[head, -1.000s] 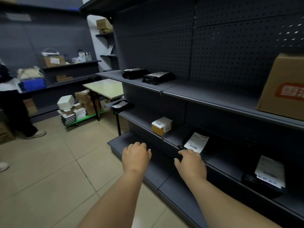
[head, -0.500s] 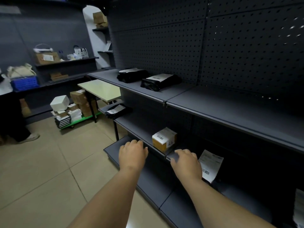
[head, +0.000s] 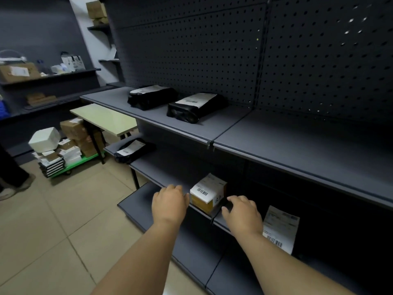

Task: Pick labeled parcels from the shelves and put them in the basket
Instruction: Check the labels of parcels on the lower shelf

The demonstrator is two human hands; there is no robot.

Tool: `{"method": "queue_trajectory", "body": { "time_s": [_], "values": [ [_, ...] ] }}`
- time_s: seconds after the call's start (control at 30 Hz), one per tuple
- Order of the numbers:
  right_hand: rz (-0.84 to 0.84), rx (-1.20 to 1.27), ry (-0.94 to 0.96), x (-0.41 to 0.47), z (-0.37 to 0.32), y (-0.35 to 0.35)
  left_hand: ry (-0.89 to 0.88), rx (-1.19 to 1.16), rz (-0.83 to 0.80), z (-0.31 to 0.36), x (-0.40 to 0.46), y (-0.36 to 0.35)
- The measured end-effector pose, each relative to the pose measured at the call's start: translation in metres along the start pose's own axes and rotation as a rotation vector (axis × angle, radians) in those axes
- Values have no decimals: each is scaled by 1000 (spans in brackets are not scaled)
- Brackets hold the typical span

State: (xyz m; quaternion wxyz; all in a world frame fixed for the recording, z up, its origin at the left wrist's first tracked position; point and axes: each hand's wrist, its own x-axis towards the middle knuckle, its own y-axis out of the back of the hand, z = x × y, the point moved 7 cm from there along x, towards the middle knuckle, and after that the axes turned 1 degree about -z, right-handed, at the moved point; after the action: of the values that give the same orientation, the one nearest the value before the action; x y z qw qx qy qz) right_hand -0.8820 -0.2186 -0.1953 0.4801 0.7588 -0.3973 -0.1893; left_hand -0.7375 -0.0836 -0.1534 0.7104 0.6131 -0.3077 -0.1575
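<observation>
Hands: left hand [head: 170, 204] and right hand [head: 243, 216] reach toward the middle shelf, palms down, fingers loosely curled, both empty.
Gap: small yellow cardboard box with a white barcode label [head: 207, 193] sits between them; left fingertips just beside it, contact unclear.
Middle shelf: dark grey metal shelf [head: 161, 173] carries the box at its front edge.
Right side: white paper shipping label [head: 280, 227] shows just beyond the right wrist.
Upper shelf: two black plastic mailer parcels with white labels [head: 196, 107], side by side.

stockroom: dark shelving [head: 297, 141] holding labelled parcels [head: 195, 107].
</observation>
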Motion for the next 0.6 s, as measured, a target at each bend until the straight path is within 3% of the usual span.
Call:
{"method": "queue_trajectory", "body": {
  "time_s": [0.6],
  "values": [
    [91, 51, -532, 50, -29, -93, -424, -186, -153, -36, 129, -109]
  ]
}}
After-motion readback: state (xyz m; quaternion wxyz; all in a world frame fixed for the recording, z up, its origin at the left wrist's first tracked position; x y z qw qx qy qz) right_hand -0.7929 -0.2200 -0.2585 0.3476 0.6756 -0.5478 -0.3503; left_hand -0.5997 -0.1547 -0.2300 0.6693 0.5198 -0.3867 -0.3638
